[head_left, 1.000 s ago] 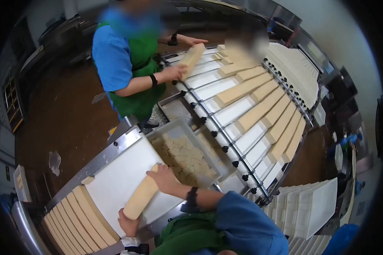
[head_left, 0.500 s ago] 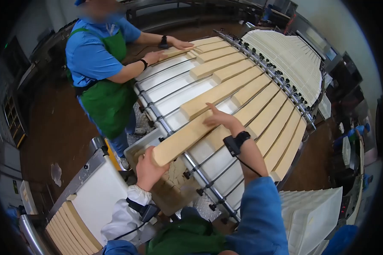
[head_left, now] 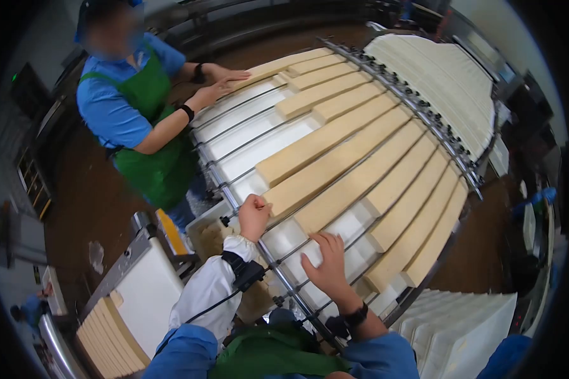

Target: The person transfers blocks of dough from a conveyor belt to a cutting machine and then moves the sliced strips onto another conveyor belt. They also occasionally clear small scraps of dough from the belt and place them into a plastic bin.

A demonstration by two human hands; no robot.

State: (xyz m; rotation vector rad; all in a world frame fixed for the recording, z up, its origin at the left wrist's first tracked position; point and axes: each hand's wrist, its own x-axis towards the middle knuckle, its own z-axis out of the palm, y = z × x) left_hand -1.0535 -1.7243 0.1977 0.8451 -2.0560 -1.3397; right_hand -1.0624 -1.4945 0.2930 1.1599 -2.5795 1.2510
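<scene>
Two hands work at the near edge of a wide conveyor [head_left: 250,155] that is split into lanes by thin metal rods. At the bottom of the frame are the person's own green apron [head_left: 269,352] and blue sleeves.

Just above, the right hand [head_left: 327,268] lies flat on a white lane, palm down and fingers spread, holding nothing. A black wristband [head_left: 355,316] circles its wrist. To its left is the left hand [head_left: 254,216], in a white sleeve [head_left: 205,297] with a black device strapped at the cuff. It is curled, knuckles up, against the near end of a long tan slab [head_left: 341,165]. Whether the fingers clasp the slab or only press on it cannot be told.

That slab lies lengthwise in its lane and runs up and right toward the centre of the frame, with similar slabs in the lanes on both sides.

At lower left a stack of tan slabs [head_left: 107,338] stands on edge beside a white board [head_left: 146,287]. A tub of broken pieces [head_left: 212,240] sits between the board and the conveyor.

Farther off, at upper left, a co-worker [head_left: 145,120] in a blue shirt and green apron rests both hands on slabs at the conveyor's far end. At upper right a rail with black knobs [head_left: 436,136] borders the lanes, with pale stacked sheets [head_left: 436,76] beyond it.
</scene>
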